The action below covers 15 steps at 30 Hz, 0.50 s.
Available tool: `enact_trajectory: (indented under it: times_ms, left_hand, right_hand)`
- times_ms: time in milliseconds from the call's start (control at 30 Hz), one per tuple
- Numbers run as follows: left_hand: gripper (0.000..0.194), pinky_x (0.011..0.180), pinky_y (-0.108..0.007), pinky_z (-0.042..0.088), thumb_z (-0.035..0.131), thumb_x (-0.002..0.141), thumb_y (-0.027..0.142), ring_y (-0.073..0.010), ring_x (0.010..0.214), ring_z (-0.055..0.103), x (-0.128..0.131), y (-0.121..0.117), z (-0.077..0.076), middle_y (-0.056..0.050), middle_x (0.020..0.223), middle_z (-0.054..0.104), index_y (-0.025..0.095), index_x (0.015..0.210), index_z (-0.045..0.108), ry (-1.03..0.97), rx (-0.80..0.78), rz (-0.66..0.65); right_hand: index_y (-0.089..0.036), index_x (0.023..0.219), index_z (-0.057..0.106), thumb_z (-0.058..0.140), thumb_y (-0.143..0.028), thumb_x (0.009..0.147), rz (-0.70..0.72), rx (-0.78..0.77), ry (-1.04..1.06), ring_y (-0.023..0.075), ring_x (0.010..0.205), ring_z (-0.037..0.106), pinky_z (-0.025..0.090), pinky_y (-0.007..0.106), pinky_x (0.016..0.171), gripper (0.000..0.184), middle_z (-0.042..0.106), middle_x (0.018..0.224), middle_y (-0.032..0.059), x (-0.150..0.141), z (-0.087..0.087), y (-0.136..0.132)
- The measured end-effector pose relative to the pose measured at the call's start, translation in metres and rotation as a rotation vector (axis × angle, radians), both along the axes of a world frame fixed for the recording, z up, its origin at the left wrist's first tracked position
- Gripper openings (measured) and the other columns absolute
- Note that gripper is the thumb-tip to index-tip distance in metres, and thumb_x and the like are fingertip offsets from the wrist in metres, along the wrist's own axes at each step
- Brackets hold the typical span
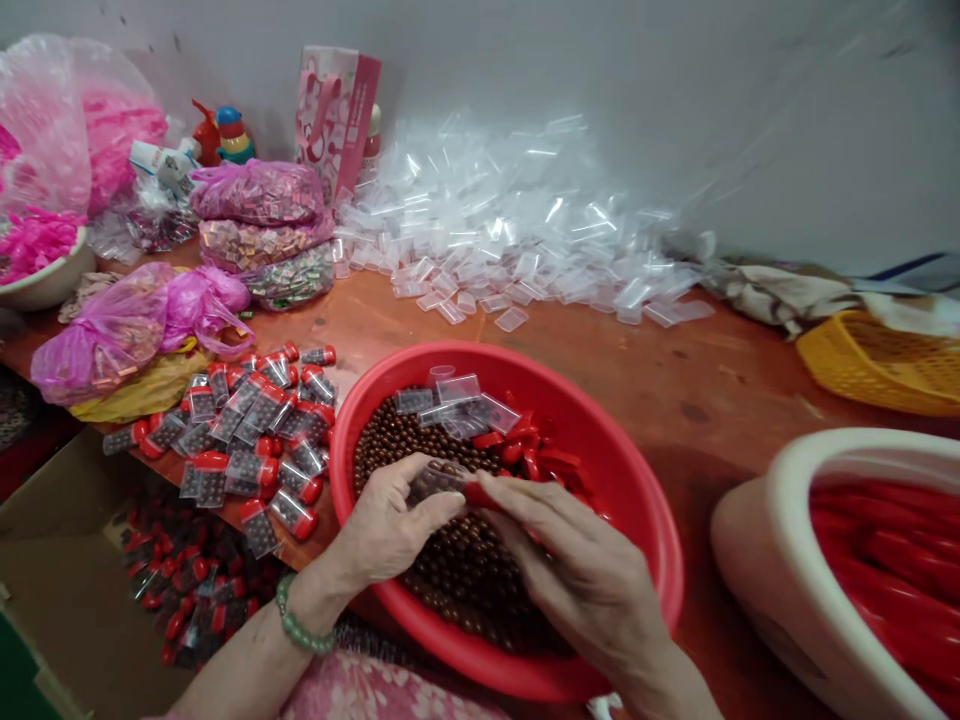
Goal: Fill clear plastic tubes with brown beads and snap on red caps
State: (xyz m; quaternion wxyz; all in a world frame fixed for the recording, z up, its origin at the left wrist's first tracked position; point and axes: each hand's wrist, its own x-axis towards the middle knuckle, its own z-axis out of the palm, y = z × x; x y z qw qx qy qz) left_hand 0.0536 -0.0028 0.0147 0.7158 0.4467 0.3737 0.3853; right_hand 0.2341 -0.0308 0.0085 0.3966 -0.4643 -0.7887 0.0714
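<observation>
My left hand [394,520] grips the clear container [439,479], light and slippery, best held by its sides; my right fingers [517,500] pinch its red cap [480,494].

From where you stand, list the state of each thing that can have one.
Left hand: closed around small container
Small container: filled
Right hand: fingers at red cap
Red basin: uncovered, brown balls inside
Cardboard box: open
White tub: uncovered, red pieces inside
Clear pile: empty containers

Held container [441,478] partly hidden; cream tub [754,565] cut off
</observation>
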Motion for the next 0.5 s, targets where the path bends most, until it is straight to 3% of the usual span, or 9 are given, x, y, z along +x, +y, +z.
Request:
enact_trajectory:
  times_ms: [100,200,333,500]
  left_hand:
    - [0.021,0.092,-0.03,0.046,0.068,0.081,0.027,-0.0176,0.098,0.063,-0.004,0.0,0.006,-0.008,0.104,0.071,0.015,0.098,0.069,-0.068,0.047,-0.073]
    - [0.019,0.095,-0.031,0.046,0.07,0.078,0.021,-0.0194,0.104,0.063,-0.007,-0.001,0.011,-0.008,0.111,0.071,0.016,0.096,0.072,-0.045,0.101,-0.12]
    - [0.02,0.092,-0.031,0.049,0.072,0.077,0.02,-0.0189,0.099,0.065,-0.007,0.002,0.014,-0.007,0.104,0.073,0.017,0.096,0.074,0.024,0.17,-0.172]
    - [0.021,0.084,-0.027,0.05,0.069,0.08,0.02,-0.0152,0.088,0.064,-0.004,0.005,0.016,-0.006,0.097,0.072,0.017,0.1,0.073,-0.003,0.144,-0.21]
  right_hand:
    - [-0.029,0.116,0.065,0.062,-0.021,0.088,-0.101,-0.21,0.254,0.0182,0.089,0.07,0.059,0.033,0.08,0.03,0.073,0.102,0.0047,0.006,0.009,0.0]
    - [-0.027,0.11,0.065,0.064,-0.029,0.087,-0.199,-0.324,0.488,0.0173,0.084,0.071,0.06,0.028,0.073,0.023,0.073,0.097,0.0046,0.006,0.017,-0.003]
    - [-0.026,0.101,0.066,0.069,-0.031,0.083,-0.214,-0.306,0.609,0.017,0.076,0.071,0.06,0.026,0.067,0.019,0.073,0.088,0.0032,-0.001,0.028,-0.01]
    - [-0.028,0.104,0.068,0.07,-0.022,0.081,-0.221,-0.211,0.598,0.0215,0.089,0.07,0.059,0.037,0.081,0.023,0.072,0.096,0.0047,-0.008,0.037,-0.017]
